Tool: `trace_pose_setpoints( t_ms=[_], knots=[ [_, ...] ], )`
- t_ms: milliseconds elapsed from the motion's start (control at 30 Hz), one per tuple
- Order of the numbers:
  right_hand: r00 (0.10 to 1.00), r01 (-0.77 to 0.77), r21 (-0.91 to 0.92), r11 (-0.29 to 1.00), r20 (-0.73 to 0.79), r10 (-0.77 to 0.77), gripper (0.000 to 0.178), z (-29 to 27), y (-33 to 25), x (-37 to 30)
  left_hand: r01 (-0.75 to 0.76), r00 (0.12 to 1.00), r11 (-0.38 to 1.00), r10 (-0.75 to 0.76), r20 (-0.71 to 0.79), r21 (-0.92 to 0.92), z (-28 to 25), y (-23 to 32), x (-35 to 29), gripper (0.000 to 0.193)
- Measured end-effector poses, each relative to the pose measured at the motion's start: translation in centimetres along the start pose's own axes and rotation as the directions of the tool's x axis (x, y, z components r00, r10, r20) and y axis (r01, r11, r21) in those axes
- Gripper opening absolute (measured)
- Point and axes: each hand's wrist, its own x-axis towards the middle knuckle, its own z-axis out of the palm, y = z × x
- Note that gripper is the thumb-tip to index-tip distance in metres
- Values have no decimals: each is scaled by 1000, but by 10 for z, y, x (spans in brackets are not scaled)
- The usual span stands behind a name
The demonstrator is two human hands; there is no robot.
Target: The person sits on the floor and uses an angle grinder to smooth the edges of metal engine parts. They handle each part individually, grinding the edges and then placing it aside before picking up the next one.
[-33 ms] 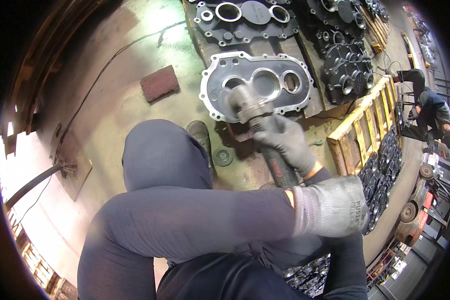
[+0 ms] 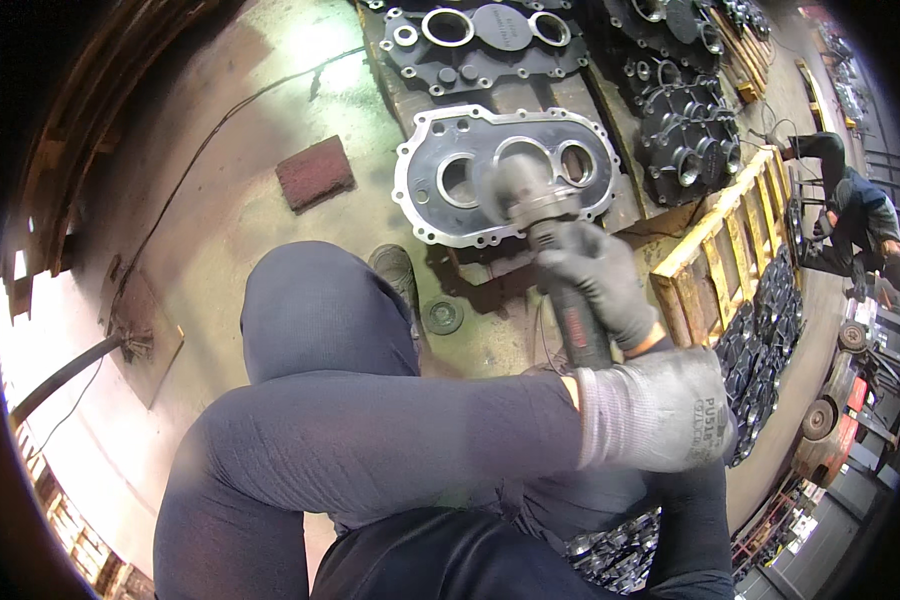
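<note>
In my gloved right hand (image 2: 605, 285) is a dark angle grinder (image 2: 582, 330), its fingers wrapped round the body. The grinder's head is smeared by motion and overlaps the large middle hole of a grey metal housing cover (image 2: 480, 145). This cover has a bright rim with bolt holes and lies on a wooden pallet. My left arm crosses in front of me. The gloved left hand (image 2: 660, 410) lies over my right forearm, its back showing and its fingers hidden past the edge.
More dark metal castings (image 2: 490, 45) lie beyond the cover and to the right. A reddish-brown block (image 2: 315, 174) and a round disc (image 2: 444, 316) are on the floor. A yellow wooden pallet (image 2: 715, 255) stands at right. Farther right, another person (image 2: 855, 200) bends over. A cable (image 2: 195, 150) crosses the floor.
My right hand and the grinder have shifted right, bringing the grinder's head from near the cover's left hole to its middle one. My left hand stays on the right forearm.
</note>
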Motion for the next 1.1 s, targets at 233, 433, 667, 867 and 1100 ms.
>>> trace_pose_setpoints(
  t_ms=[233, 433, 667, 867, 1100],
  knots=[
    [932, 126, 104, 987, -353, -82, 40, -79, 20, -31, 64, 996, 973, -47, -80, 222, 16, -24, -34, 16],
    [874, 130, 191, 973, -485, -21, 52, -141, 75, -37, 308, 912, 911, -364, 187, 274, 34, -48, -41, 15],
    [913, 16, 319, 948, -391, 116, 50, -141, 118, -8, 228, 726, 837, -487, 485, 497, 47, -42, -32, 12],
    [937, -38, 396, 917, -305, 170, 51, -143, 111, 22, 234, 837, 834, -434, 332, 500, 64, -43, -31, 15],
    [927, -81, 377, 923, -312, 209, 57, -138, 90, 43, 229, 847, 827, -430, 314, 513, 53, -46, -23, 12]
  ],
)
